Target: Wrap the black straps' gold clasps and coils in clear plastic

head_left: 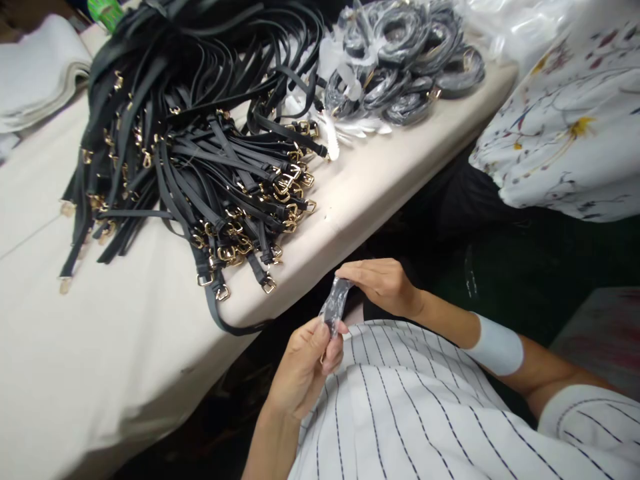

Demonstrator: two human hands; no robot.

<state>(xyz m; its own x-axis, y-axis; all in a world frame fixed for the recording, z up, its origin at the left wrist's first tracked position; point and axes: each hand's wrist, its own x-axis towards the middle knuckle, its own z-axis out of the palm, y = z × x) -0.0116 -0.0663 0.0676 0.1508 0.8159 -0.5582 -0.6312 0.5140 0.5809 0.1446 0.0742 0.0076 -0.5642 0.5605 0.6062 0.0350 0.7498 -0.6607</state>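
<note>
Between my two hands, just off the table's near edge, is a small dark item in clear plastic wrap (335,305). My left hand (307,360) pinches its lower end between thumb and fingers. At its upper end, the fingers of my right hand (380,283) are pressed together on the wrap. A large heap of black straps with gold buckles (230,180) lies on the table, some ends reaching its near edge. Behind, at the upper right of the table, sit several coiled straps in clear plastic (400,60).
The cloth-covered table (150,347) fills the left side. White folded sheets (40,70) lie at its far left, with a green item (105,12) beside them. White plastic pieces (331,133) lie near the coils. A person in a floral top (570,127) is at the right.
</note>
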